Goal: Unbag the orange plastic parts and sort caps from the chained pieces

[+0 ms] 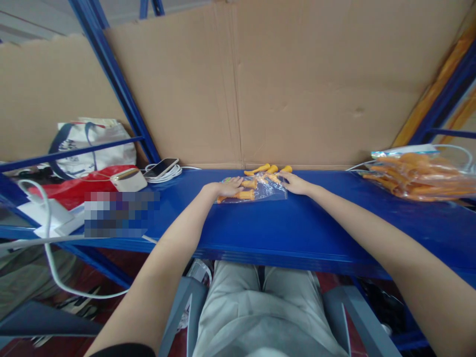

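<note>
A clear plastic bag lies on the blue shelf top in front of me, with orange plastic pieces inside it that have narrow stems and wider ends. My left hand rests flat over the bag's left part, fingers stretched out across the pieces. At the bag's right edge is my right hand, its thumb and fingertips closed on the film beside another orange piece. Just behind the bag, loose orange pieces lie near the cardboard; one is partly behind my right fingers.
A large bag of orange pieces sits at the right. On the left are a phone on a coiled white cable, a white device, a red bag and a tote bag. A cardboard wall stands behind.
</note>
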`<move>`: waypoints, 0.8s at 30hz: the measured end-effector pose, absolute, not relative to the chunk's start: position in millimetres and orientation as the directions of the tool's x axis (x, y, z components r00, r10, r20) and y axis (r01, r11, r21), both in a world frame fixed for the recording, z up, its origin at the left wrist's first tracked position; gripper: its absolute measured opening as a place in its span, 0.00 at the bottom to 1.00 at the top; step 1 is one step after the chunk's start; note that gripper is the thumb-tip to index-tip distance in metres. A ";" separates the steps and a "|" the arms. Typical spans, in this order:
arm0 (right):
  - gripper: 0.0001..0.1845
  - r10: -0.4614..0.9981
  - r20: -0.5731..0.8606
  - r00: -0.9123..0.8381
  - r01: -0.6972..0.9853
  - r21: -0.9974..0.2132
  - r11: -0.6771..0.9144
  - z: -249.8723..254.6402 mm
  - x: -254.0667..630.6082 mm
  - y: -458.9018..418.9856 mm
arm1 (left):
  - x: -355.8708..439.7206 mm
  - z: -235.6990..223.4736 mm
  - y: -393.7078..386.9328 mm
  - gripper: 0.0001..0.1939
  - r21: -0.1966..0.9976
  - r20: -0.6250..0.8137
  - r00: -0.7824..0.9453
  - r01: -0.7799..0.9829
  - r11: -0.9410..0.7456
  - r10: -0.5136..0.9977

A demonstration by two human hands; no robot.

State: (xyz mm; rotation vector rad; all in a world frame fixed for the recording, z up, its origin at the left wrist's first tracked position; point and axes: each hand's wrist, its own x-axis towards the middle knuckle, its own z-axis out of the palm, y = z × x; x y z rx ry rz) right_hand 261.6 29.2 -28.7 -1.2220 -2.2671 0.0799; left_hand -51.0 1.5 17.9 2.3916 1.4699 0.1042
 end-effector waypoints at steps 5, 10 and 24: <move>0.25 0.831 0.376 -0.410 0.773 -0.341 0.535 -9.8 243.2 36.9 | -53.7 21.4 -1.7 0.38 0.296 -0.112 0.406 0.885 -0.360 0.907; 0.18 0.933 0.244 -0.265 0.927 -0.201 0.316 8.4 235.1 21.4 | -47.1 23.4 -10.0 0.36 0.259 -0.093 0.321 0.922 -0.288 0.943; 0.25 0.991 0.129 0.044 0.994 -0.108 -0.031 20.5 285.3 -36.1 | -49.6 22.9 -10.0 0.36 0.160 -0.159 0.414 0.907 -0.390 0.896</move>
